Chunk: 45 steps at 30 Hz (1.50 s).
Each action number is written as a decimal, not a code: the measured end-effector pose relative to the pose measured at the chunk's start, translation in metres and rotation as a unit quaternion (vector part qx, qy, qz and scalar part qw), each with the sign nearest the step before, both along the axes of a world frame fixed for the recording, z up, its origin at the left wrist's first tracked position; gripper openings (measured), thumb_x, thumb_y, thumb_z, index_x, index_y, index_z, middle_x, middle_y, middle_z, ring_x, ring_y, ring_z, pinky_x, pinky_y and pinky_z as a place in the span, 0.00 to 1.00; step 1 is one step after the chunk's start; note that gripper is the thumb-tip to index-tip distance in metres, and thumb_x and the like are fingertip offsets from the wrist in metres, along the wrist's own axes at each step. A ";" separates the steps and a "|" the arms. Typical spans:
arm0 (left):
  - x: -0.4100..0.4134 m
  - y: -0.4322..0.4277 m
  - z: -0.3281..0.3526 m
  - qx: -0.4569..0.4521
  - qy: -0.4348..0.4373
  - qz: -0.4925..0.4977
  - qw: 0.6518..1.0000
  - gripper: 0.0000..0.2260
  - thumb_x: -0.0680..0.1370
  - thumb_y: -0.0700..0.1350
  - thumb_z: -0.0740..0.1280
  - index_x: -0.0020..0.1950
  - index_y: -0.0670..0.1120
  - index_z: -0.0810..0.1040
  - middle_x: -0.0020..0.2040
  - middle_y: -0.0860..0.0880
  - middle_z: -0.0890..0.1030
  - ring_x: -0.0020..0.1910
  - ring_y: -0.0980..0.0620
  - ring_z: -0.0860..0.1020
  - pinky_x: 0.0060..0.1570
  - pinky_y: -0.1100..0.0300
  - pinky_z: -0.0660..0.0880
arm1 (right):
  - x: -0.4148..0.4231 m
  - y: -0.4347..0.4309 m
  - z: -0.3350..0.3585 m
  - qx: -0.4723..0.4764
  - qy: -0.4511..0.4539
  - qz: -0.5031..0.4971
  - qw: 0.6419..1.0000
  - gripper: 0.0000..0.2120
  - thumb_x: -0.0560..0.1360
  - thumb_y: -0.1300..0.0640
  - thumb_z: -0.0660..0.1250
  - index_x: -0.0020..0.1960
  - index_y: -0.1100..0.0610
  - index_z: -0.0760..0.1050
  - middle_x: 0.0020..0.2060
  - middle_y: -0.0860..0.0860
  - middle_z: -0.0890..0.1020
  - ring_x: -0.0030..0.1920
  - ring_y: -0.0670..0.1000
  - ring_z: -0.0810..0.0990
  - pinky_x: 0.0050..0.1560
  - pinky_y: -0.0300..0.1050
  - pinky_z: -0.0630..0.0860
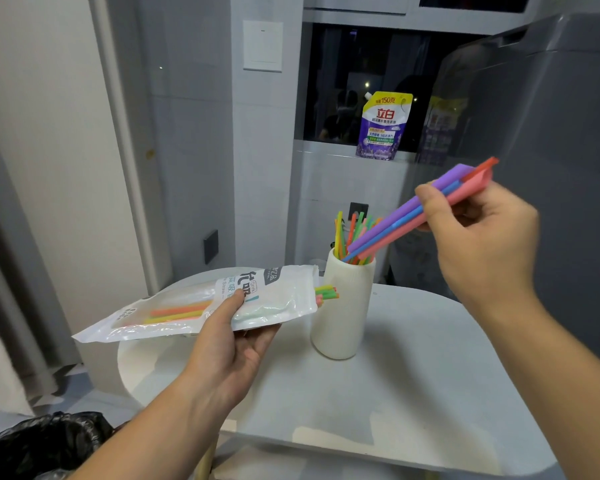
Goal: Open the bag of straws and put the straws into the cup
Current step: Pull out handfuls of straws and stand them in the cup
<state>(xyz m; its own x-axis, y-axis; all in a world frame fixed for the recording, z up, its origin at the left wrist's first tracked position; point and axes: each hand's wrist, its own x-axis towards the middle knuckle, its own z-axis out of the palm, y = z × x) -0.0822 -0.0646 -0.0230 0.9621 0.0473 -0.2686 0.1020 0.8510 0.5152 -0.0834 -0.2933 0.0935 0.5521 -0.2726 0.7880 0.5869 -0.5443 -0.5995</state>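
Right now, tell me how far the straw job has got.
Done: the bag is open, and many straws already stand in the cup. In hand: the right hand holds a purple, blue and pink bundle, its lower ends at the cup's mouth, while the left hand holds the bag. Left: the remaining straws lie in the bag, ends poking out of its mouth.

The tall white cylindrical cup (343,306) stands upright on the pale table (430,375), with thin straws (352,233) in yellow, green and orange fanning from its mouth. At its 9 o'clock, the white-and-clear plastic straw bag (194,306) is held nearly flat in the air, its open end toward the cup and a few straw tips (326,293) poking out. Toward 2 o'clock, a bundle of wide purple, blue and pink straws (413,209) slants upward, its lower ends at the cup's mouth.
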 end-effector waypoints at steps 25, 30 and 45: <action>0.001 -0.001 0.000 0.006 0.007 -0.015 1.000 0.07 0.81 0.40 0.68 0.58 0.41 0.80 0.52 0.42 0.88 0.50 0.44 0.87 0.44 0.46 0.84 | 0.083 0.022 -0.026 -0.179 0.261 -0.074 0.946 0.14 0.73 0.41 0.72 0.44 0.52 0.78 0.52 0.52 0.73 0.61 0.55 0.70 0.59 0.54 0.75; 0.001 -0.002 0.000 0.005 0.008 -0.016 1.000 0.07 0.81 0.40 0.68 0.57 0.42 0.81 0.52 0.42 0.88 0.50 0.45 0.87 0.43 0.47 0.85 | 0.079 0.023 -0.030 -0.150 0.265 -0.017 0.952 0.32 0.74 0.46 0.73 0.74 0.50 0.65 0.68 0.52 0.73 0.69 0.56 0.68 0.67 0.58 0.72; -0.002 -0.002 0.002 0.010 0.007 -0.017 1.000 0.06 0.81 0.40 0.68 0.57 0.42 0.81 0.50 0.43 0.89 0.48 0.46 0.87 0.42 0.48 0.85 | 0.064 0.020 -0.030 -0.251 0.151 -0.090 0.952 0.24 0.81 0.47 0.62 0.76 0.48 0.66 0.71 0.53 0.66 0.71 0.54 0.64 0.66 0.55 0.72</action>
